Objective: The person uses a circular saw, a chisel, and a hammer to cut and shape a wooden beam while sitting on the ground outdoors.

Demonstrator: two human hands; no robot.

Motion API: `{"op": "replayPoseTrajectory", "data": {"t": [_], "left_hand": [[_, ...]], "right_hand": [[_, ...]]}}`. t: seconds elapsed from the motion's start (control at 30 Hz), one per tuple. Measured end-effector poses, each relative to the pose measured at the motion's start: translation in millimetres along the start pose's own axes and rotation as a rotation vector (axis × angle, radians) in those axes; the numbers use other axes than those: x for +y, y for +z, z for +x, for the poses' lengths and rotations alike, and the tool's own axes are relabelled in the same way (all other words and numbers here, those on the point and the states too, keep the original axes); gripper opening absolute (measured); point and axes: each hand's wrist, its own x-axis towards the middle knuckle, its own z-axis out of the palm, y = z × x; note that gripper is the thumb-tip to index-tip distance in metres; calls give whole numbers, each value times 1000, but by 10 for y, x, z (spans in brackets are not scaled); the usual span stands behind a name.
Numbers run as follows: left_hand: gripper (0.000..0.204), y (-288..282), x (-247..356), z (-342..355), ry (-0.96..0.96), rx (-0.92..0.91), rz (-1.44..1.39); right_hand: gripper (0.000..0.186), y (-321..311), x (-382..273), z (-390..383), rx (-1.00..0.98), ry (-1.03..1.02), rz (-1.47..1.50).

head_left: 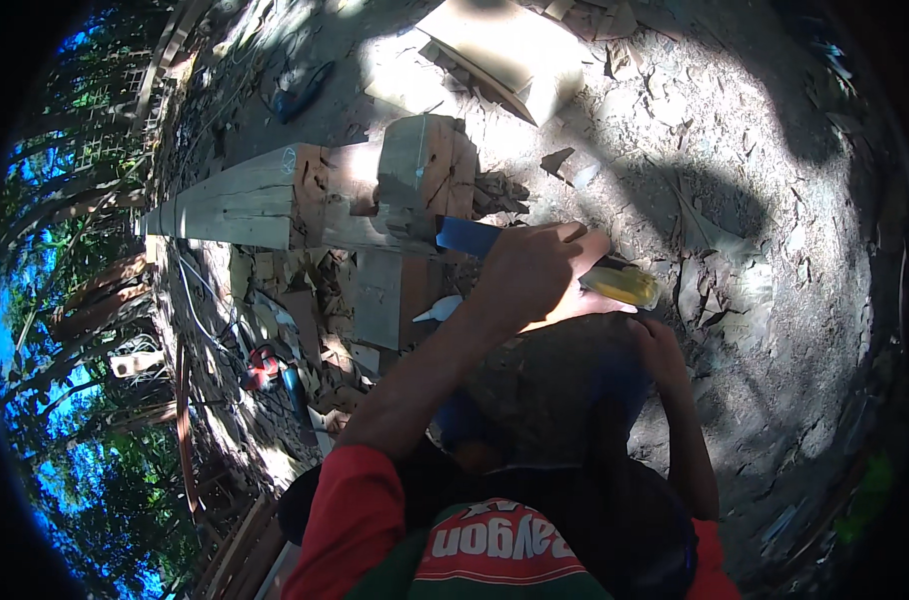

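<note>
My left hand (535,265) is closed around a chisel with a broad, blue-looking blade (465,237) and a yellow handle (625,285). The blade end lies against a notched timber beam (245,195), close to its squared end block (415,175). My right hand (663,352) is at the upper right edge of a large dark, blocky shape (555,390) in front of my lap. Its fingers curl at that edge. Shadow hides what they hold, if anything.
A wooden block (380,300) stands beneath the beam. A small white nozzle-shaped piece (440,309) lies beside it. A red and dark power tool (265,370) lies at left, a blue tool (300,95) farther back. Pale boards (510,50) and wood chips litter the ground.
</note>
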Motion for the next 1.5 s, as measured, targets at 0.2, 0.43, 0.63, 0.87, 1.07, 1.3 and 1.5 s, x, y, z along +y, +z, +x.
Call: {"op": "replayPoseTrajectory", "data": {"t": [0.2, 0.43, 0.63, 0.87, 1.07, 1.3, 1.5], "left_hand": [[57, -22, 35, 36, -42, 0, -49], [53, -24, 58, 96, -30, 73, -114], [47, 0, 32, 78, -44, 1, -38], [41, 161, -59, 30, -23, 58, -4], [42, 58, 25, 89, -107, -32, -93], [40, 91, 5, 86, -102, -68, -86], [39, 175, -1, 60, -96, 26, -166]], "right_hand": [[35, -484, -566, -384, 236, 28, 955], [61, -483, -701, -478, 144, -363, 1234], [64, 11, -724, -446, -101, -391, 1400], [42, 362, -738, -383, -99, -202, 1219], [66, -299, -734, -514, 266, -443, 1601], [60, 258, -879, -442, -29, -222, 998], [67, -531, -710, -652, 473, -303, 1572]]}}
